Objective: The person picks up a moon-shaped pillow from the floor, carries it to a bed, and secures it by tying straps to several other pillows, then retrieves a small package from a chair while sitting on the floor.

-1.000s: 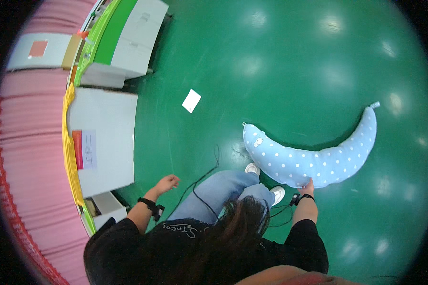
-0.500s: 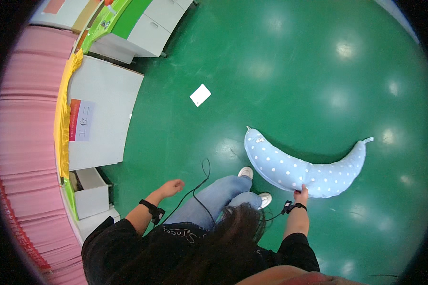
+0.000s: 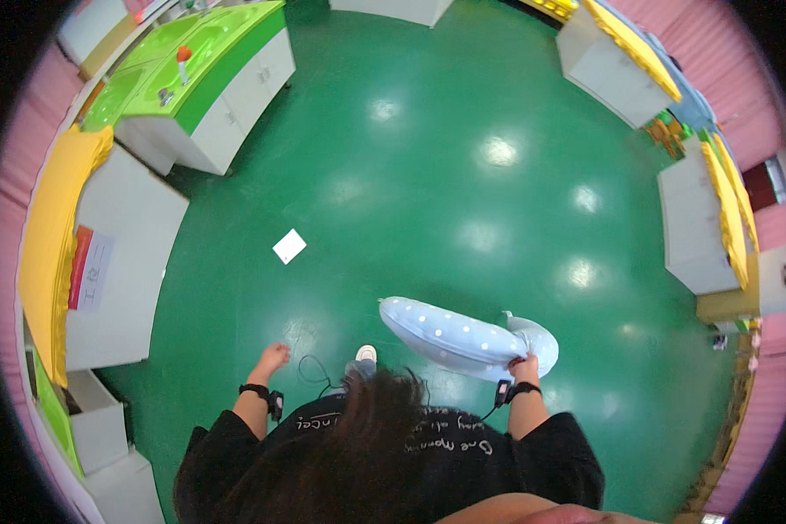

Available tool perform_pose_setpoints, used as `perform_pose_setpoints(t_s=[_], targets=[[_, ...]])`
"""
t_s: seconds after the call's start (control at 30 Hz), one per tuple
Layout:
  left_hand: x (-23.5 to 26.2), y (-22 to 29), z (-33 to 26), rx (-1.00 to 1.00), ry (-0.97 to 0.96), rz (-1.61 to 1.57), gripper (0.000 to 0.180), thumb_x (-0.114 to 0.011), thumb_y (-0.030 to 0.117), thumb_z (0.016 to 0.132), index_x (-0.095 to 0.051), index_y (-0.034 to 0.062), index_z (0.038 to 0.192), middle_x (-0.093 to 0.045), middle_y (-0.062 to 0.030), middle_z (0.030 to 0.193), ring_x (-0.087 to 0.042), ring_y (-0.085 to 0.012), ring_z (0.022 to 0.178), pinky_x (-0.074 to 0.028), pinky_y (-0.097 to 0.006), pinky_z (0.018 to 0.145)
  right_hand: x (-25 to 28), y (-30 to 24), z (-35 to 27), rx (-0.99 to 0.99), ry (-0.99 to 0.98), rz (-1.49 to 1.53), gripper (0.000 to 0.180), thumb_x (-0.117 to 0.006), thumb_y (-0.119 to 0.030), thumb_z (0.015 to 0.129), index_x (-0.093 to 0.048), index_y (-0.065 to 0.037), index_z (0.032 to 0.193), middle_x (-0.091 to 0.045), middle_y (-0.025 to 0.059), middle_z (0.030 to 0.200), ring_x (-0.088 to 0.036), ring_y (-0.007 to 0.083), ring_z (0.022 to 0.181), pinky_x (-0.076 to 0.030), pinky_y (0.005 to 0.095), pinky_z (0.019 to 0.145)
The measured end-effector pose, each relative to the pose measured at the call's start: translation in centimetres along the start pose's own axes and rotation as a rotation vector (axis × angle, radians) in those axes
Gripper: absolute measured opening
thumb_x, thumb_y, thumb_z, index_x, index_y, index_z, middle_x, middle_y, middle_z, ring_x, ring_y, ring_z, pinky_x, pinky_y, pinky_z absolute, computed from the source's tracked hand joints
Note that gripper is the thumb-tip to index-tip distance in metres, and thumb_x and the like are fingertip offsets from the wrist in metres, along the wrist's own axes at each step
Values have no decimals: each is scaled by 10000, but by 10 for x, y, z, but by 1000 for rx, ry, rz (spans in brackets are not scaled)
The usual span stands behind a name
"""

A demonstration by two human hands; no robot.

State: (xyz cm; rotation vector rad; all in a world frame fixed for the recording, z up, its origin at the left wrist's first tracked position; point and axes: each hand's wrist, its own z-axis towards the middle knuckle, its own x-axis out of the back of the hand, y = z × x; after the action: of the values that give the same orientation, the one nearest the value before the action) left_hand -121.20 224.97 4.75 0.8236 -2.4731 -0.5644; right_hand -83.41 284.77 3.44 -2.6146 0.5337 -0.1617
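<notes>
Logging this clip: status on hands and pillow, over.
Right hand gripping the blue polka-dot crescent pillow, lifted off the green floor. Left hand empty, hanging free. White paper sheet on floor, well apart.

A playroom: green floor (image 3: 463,175), pink walls (image 3: 716,52), toy kitchen (image 3: 210,83)

My right hand (image 3: 524,365) grips a long, crescent-shaped pillow (image 3: 463,336), pale blue with white dots. It hangs curved above the green floor (image 3: 428,175), one rounded end toward the white paper square (image 3: 289,246), tail end folded back.
</notes>
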Motion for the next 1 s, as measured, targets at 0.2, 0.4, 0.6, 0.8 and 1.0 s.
perform_pose_setpoints(t_s=[0.2, 0.4, 0.6, 0.8, 1.0], targets=[[-5, 127, 29, -212, 77, -295, 228, -430, 157, 829, -544, 70, 1006, -604, -65, 868, -566, -151, 721, -437, -291, 555, -44, -55, -118, -28, -4, 299, 227, -555, -141, 785, -408, -124, 613, -396, -18, 523, -424, 143, 447, -381, 292, 502], [-50, 228, 90, -298, -97, 5, 224, -428, 155, 833, -543, 69, 1005, -609, -71, 878, -580, -163, 735, -439, -299, 552, -53, -89, -50, 67, -374, -31, 212, -402, -86, 827, -442, -99, 618, -398, 21, 521, -393, 144, 435, -343, 235, 436], [-60, 323, 162, -199, -128, 101, 216, -439, 180, 847, -547, 82, 1007, -619, -69, 884, -597, -176, 723, -454, -315, 566, -104, -119, 51, -77, -238, 264, 186, -380, -114, 829, -437, -96, 653, -393, 17, 554, -401, 156, 490, -348, 282, 496], [-38, 460, 218, -207, -47, -127, 198, -442, 213, 851, -541, 104, 983, -599, -46, 854, -586, -169, 748, -462, -339, 603, -212, -180, 117, -218, -199, 516, 169, -357, -142, 831, -432, -93, 688, -388, 14, 587, -409, 169, 544, -353, 330, 557], [-54, 607, 244, -224, -17, -157, 197, -439, 199, 849, -534, 105, 994, -593, -46, 872, -583, -177, 775, -460, -352, 632, -336, -263, 92, -10, -178, -9, 234, -417, -231, 834, -396, -104, 638, -410, -15, 541, -395, 146, 495, -385, 266, 547]])
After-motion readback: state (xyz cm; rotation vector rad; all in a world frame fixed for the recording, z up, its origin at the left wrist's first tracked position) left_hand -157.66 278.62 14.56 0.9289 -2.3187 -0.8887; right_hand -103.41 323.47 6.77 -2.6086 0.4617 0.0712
